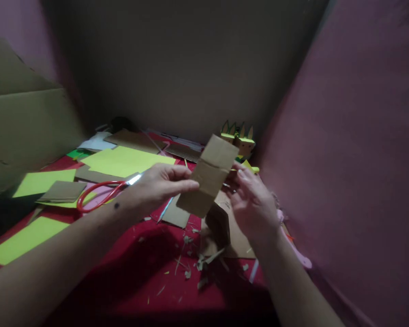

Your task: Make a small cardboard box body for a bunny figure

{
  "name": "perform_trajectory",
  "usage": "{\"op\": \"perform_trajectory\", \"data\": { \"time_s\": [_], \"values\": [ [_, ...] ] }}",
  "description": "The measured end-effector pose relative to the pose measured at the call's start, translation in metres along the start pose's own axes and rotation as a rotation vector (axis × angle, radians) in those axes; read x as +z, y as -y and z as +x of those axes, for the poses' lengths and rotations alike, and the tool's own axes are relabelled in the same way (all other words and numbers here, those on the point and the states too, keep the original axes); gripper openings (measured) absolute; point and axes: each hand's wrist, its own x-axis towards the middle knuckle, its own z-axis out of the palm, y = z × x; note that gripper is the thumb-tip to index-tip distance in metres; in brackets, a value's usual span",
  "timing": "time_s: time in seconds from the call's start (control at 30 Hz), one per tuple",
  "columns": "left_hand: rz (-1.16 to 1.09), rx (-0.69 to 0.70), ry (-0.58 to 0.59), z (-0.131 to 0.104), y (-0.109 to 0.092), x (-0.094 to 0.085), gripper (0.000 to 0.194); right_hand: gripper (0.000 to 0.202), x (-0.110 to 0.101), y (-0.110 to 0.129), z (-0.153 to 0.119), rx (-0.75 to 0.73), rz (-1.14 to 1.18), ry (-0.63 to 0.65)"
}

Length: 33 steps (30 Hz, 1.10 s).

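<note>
A creased strip of brown cardboard (209,170) is held up and tilted above the table. My left hand (163,181) pinches its left edge between thumb and fingers. At the strip's right edge is my right hand (254,200), fingers curled and fingertips against the cardboard; some of them are partly hidden. Just below, a folded cardboard piece (218,225) stands on a flat cardboard sheet (240,231). Red-handled scissors (100,195) lie beside my left forearm, their blades partly covered by my hand.
Yellow paper sheets (126,161) and a small cardboard stack (63,191) lie left on the red tablecloth (129,281). Cardboard scraps (187,254) litter the middle. Yellow-topped cardboard figures (243,141) stand at the back. A pink wall (354,172) bounds the right, a large cardboard panel (27,131) the left.
</note>
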Motion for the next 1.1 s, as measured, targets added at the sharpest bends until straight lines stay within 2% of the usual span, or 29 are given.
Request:
{"op": "perform_trajectory", "data": {
  "time_s": [0.03,0.07,0.13,0.2,0.27,0.3,0.4,0.47,0.5,0.6,0.67,0.8,0.9,1.0,1.1],
  "values": [
    [-0.017,0.011,-0.050,0.002,0.002,-0.003,0.018,0.030,-0.012,0.005,-0.004,-0.037,-0.059,0.020],
    [-0.030,0.021,-0.092,0.004,0.006,-0.007,0.018,0.036,-0.024,0.010,-0.009,-0.146,-0.273,0.090],
    [-0.044,0.021,-0.122,0.009,0.014,-0.012,0.020,0.042,-0.045,0.016,-0.021,-0.221,-0.666,0.305],
    [-0.076,0.010,-0.106,0.012,0.023,-0.013,0.021,0.053,-0.060,0.015,-0.033,-0.182,-0.819,0.489],
    [-0.110,-0.001,-0.089,0.014,0.030,-0.011,0.022,0.061,-0.068,0.010,-0.041,-0.133,-0.894,0.577],
    [-0.125,-0.009,-0.087,0.014,0.032,-0.009,0.028,0.062,-0.070,0.007,-0.044,-0.122,-0.924,0.591],
    [-0.157,0.009,-0.114,0.011,0.034,-0.006,0.072,0.051,-0.071,-0.002,-0.044,-0.100,-0.989,0.568],
    [-0.149,0.068,-0.132,0.007,0.032,-0.005,0.089,0.043,-0.071,-0.004,-0.039,-0.065,-0.989,0.523],
    [-0.139,0.096,-0.140,0.005,0.031,-0.005,0.088,0.041,-0.070,-0.005,-0.036,-0.050,-0.957,0.486],
    [-0.105,0.117,-0.152,0.003,0.030,-0.005,0.067,0.029,-0.066,-0.008,-0.027,-0.030,-0.749,0.373],
    [-0.102,0.118,-0.173,0.004,0.032,-0.005,0.063,0.021,-0.063,-0.012,-0.019,0.003,-0.618,0.351],
    [-0.165,0.125,-0.217,0.007,0.035,-0.005,0.073,0.036,-0.052,-0.025,-0.006,0.048,-0.473,0.381],
    [-0.140,0.100,-0.288,0.005,0.033,-0.002,0.056,0.047,-0.041,-0.031,0.000,-0.005,-0.438,0.345],
    [-0.032,0.082,-0.415,0.000,0.029,0.002,0.035,0.052,-0.034,-0.035,0.002,-0.099,-0.529,0.299],
    [0.007,0.100,-0.502,-0.005,0.025,0.005,0.031,0.058,-0.036,-0.043,0.002,-0.136,-0.565,0.301]
  ]
}}
